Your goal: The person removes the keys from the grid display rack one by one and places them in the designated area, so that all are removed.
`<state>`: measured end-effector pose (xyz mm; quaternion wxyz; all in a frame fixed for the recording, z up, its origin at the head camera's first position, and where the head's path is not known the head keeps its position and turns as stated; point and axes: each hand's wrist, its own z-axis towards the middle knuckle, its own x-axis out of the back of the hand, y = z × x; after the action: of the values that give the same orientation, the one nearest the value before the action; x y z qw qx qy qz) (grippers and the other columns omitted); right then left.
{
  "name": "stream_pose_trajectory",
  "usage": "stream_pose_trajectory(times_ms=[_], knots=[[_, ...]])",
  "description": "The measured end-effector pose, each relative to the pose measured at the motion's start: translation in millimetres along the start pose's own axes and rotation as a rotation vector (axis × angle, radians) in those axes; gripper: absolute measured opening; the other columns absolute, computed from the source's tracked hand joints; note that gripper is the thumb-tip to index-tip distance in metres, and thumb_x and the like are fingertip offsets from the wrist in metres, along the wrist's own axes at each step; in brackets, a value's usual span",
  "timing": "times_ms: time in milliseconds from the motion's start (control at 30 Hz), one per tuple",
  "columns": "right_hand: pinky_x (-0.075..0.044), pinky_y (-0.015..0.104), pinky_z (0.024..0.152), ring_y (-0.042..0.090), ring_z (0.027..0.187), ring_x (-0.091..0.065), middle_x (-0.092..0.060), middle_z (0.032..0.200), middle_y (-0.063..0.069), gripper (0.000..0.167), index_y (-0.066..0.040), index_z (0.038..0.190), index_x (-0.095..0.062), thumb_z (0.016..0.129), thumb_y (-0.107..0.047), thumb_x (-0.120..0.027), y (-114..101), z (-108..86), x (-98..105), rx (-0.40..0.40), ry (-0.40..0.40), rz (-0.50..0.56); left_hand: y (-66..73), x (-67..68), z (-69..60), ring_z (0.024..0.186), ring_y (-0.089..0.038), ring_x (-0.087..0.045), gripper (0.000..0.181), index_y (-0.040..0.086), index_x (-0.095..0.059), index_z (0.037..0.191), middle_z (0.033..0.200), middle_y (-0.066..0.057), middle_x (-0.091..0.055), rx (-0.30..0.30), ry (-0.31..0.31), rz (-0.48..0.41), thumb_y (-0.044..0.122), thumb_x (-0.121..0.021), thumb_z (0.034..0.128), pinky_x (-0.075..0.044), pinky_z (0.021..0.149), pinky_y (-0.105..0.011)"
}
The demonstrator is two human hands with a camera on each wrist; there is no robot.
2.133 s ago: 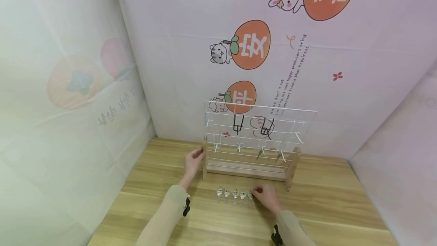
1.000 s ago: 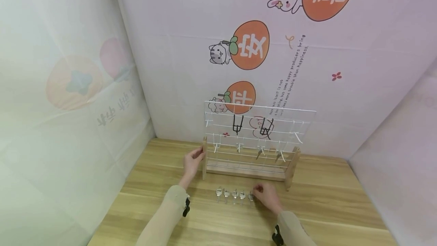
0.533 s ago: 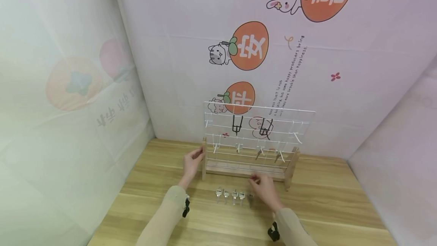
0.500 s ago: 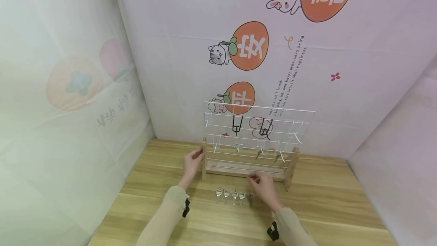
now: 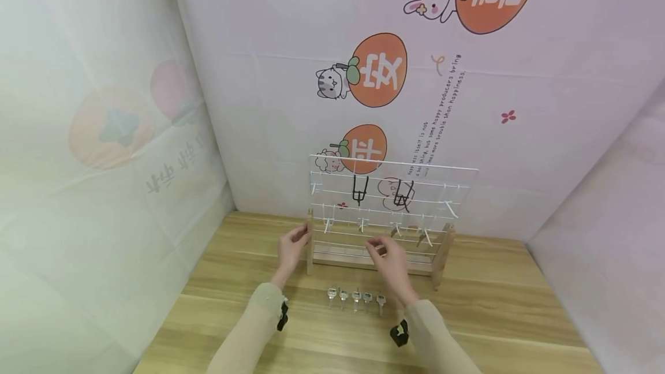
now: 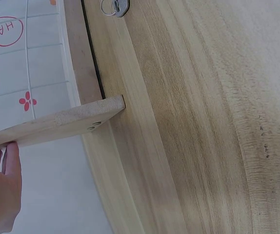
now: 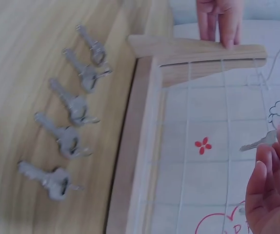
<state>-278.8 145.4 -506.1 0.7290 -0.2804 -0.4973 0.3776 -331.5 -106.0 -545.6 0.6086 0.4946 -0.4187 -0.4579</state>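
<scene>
My left hand (image 5: 291,248) holds the left wooden upright (image 5: 310,241) of the wire rack; in the left wrist view, fingers (image 6: 12,158) press its outer side. My right hand (image 5: 388,261) is in front of the rack's lower middle. In the right wrist view it pinches a silver key (image 7: 260,141) between thumb and fingertips, the blade pointing out in front of the wire grid. Several silver keys with small rings lie in a row on the table, the rightmost (image 5: 381,301) below my right wrist. Keys hang from the hooks at the right, one at a white hook (image 5: 397,228).
Two black hooks (image 5: 359,189) hang on the upper wires, and white hooks (image 5: 328,224) on the wires around and below them. The right wooden upright (image 5: 443,255) stands beyond my right hand. A printed cloth (image 5: 270,131) rises behind the rack and at both sides.
My right hand has lifted from beside the row of keys and moved up and left to the rack, uncovering the rightmost key. My left hand has stayed on the upright.
</scene>
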Motion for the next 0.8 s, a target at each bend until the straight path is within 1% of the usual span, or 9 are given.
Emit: stream_pose_trajectory(times_ms=[100,200,300,433,533,667,800], knots=[[-0.053,0.015,0.062,0.012,0.074,-0.061,-0.073,0.101,0.010,0.017,-0.006,0.108,-0.071,0.093,-0.013,-0.069,-5.1,4.7,-3.5,0.003,0.031,0.035,0.0,0.5,-0.1,0.107,-0.036,-0.070,0.030,-0.003,-0.067,0.119,0.121,-0.025,-0.069,-0.005,-0.003,0.001,0.004,-0.071,0.0897,-0.064,0.083,-0.025],[-0.053,0.014,0.061,0.008,0.073,-0.060,-0.072,0.102,0.010,0.018,-0.006,0.109,-0.070,0.093,-0.013,-0.069,-7.9,9.5,-7.1,0.000,0.074,0.065,-0.4,0.6,0.2,0.109,-0.036,-0.069,0.030,-0.001,-0.068,0.119,0.121,-0.023,-0.069,0.004,-0.006,-0.007,0.005,-0.071,0.0895,-0.063,0.084,-0.025],[-0.054,0.014,0.060,0.007,0.072,-0.060,-0.071,0.103,0.011,0.019,-0.005,0.110,-0.069,0.093,-0.014,-0.069,-9.3,15.1,-10.9,0.023,0.119,0.082,-0.2,0.6,0.3,0.109,-0.037,-0.069,0.030,-0.001,-0.068,0.119,0.122,-0.024,-0.069,0.001,-0.009,-0.005,0.005,-0.070,0.0901,-0.063,0.085,-0.027],[-0.052,0.014,0.058,0.009,0.071,-0.059,-0.070,0.105,0.013,0.020,-0.005,0.110,-0.068,0.092,-0.013,-0.069,-9.7,21.3,-15.6,0.040,0.155,0.076,-0.2,0.6,-0.1,0.110,-0.037,-0.069,0.030,-0.002,-0.067,0.120,0.122,-0.024,-0.068,0.001,-0.010,-0.003,0.005,-0.070,0.0904,-0.063,0.086,-0.029],[-0.051,0.014,0.056,0.011,0.071,-0.059,-0.070,0.107,0.014,0.020,-0.004,0.110,-0.068,0.091,-0.011,-0.069,-10.6,23.6,-17.6,0.018,0.158,0.084,0.5,0.4,0.1,0.110,-0.037,-0.069,0.031,-0.002,-0.067,0.120,0.123,-0.024,-0.068,0.005,-0.013,-0.001,0.004,-0.070,0.0901,-0.063,0.087,-0.029],[-0.049,0.013,0.056,0.013,0.073,-0.059,-0.069,0.109,0.014,0.021,-0.004,0.112,-0.067,0.092,-0.011,-0.068,-13.0,24.7,-18.3,-0.011,0.142,0.102,1.1,0.7,0.1,0.110,-0.037,-0.069,0.031,-0.001,-0.067,0.121,0.123,-0.023,-0.068,0.006,-0.014,0.007,0.004,-0.070,0.0899,-0.063,0.087,-0.028],[-0.049,0.013,0.056,0.014,0.073,-0.060,-0.069,0.107,0.014,0.019,-0.005,0.110,-0.067,0.092,-0.012,-0.067,-15.3,25.7,-18.7,-0.016,0.139,0.091,0.7,0.9,0.7,0.110,-0.037,-0.069,0.031,-0.001,-0.067,0.120,0.122,-0.023,-0.068,0.005,-0.012,0.017,0.005,-0.070,0.0899,-0.063,0.085,-0.027]])
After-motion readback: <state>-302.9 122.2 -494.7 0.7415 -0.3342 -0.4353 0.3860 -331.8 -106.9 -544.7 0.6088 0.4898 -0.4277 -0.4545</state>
